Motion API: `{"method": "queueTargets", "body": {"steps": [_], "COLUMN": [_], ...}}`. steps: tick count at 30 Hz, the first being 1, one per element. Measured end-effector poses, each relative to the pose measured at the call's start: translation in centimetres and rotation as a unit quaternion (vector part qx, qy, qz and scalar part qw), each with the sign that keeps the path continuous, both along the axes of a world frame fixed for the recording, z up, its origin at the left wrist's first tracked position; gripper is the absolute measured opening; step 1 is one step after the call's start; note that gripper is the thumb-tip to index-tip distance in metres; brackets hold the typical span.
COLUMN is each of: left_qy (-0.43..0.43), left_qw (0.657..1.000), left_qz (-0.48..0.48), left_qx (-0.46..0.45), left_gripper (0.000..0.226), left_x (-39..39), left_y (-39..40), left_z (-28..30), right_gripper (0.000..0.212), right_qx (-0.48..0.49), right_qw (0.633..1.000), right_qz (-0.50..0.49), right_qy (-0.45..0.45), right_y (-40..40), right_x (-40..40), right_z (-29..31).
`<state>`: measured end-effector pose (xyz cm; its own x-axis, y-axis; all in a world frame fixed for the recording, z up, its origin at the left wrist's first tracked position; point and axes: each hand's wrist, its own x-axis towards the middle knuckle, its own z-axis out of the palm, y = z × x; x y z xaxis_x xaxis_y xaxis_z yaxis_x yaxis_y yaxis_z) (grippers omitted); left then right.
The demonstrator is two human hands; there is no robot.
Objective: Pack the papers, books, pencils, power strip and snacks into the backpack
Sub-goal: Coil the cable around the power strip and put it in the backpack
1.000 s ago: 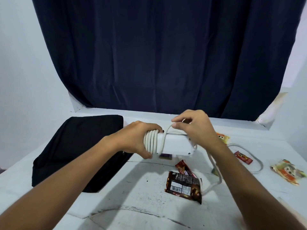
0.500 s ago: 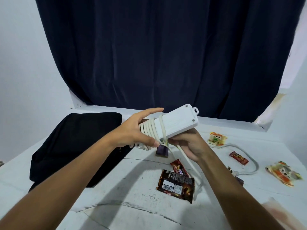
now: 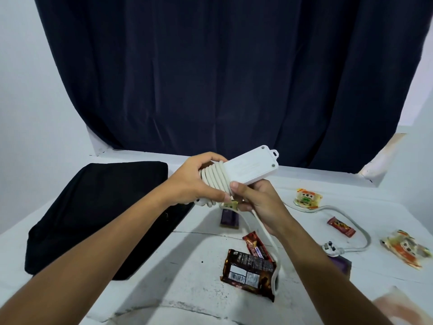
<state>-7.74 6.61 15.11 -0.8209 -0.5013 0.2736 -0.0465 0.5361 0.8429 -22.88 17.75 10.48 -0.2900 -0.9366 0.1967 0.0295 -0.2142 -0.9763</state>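
I hold a white power strip (image 3: 250, 166) above the table, its back side up and tilted up to the right. My left hand (image 3: 194, 181) grips the end where several turns of white cord (image 3: 214, 178) are wound. My right hand (image 3: 260, 202) holds the cord just below the strip. The loose cord (image 3: 351, 213) trails down across the table to its plug (image 3: 331, 248). A black backpack (image 3: 93, 207) lies flat at the left. Snacks lie below: a dark brown packet (image 3: 248, 273), a red bar (image 3: 256, 247) and a purple bar (image 3: 229, 218).
More snacks lie at the right: an orange-green pack (image 3: 307, 198), a small red bar (image 3: 341, 226), another colourful pack (image 3: 405, 248) and a purple packet (image 3: 339, 266). The white table (image 3: 164, 277) stands before a dark curtain (image 3: 210, 78) and white walls.
The strip has been lifted and tilted up to the right. My right hand moved from above it to beneath it, and the cord's coils have grown.
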Motion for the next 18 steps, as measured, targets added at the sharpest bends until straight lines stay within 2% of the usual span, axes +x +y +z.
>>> {"method": "queueTargets", "body": {"steps": [3,8,11,15,18], "left_qy": [0.006,0.012,0.009,0.025,0.043], "left_qw": [1.0,0.998,0.993,0.992,0.991], "left_qz": [0.002,0.033,0.053,0.072,0.076], "left_qx": [-0.011,-0.051,-0.106,-0.104,-0.1], "left_gripper": [0.062,0.067,0.072,0.075,0.077], "left_x": [-0.1,-0.1,0.1,0.2,-0.1], "left_y": [-1.5,-4.5,-6.1,-7.7,-8.4], "left_z": [0.1,-0.7,-1.4,-2.3,-2.8], "right_gripper": [0.037,0.018,0.023,0.03,0.033], "right_qx": [0.008,0.039,0.035,0.014,0.022], "right_qw": [1.0,0.997,0.993,0.988,0.98], "right_qz": [-0.017,-0.07,-0.112,-0.156,-0.194], "right_qy": [-0.007,-0.005,-0.003,-0.002,0.036], "right_y": [-1.1,-3.2,-4.4,-5.8,-6.3], "right_x": [0.4,1.5,2.5,4.0,4.4], "right_z": [0.3,0.2,0.0,0.2,0.5]}}
